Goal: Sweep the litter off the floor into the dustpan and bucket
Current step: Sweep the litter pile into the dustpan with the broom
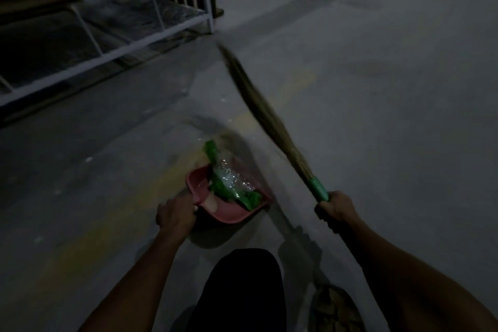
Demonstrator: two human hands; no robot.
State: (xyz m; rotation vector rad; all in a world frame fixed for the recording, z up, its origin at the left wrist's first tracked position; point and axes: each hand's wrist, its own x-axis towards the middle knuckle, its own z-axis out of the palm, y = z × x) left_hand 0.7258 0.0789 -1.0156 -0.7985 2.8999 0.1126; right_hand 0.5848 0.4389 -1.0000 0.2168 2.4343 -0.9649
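- A person's right hand (335, 209) grips the green-wrapped handle of a grass broom (265, 121), its blurred bristles pointing up and left over the concrete floor (377, 116).
- The left hand (176, 214) holds a pink dustpan (231, 213) on the floor, loaded with crumpled green-and-clear plastic litter (229, 178).

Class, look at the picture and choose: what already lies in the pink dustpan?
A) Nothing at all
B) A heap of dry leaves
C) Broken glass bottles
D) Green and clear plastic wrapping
D: crumpled green and clear plastic wrapping fills the pink dustpan, which the left hand holds by its edge while the right hand grips the broom.
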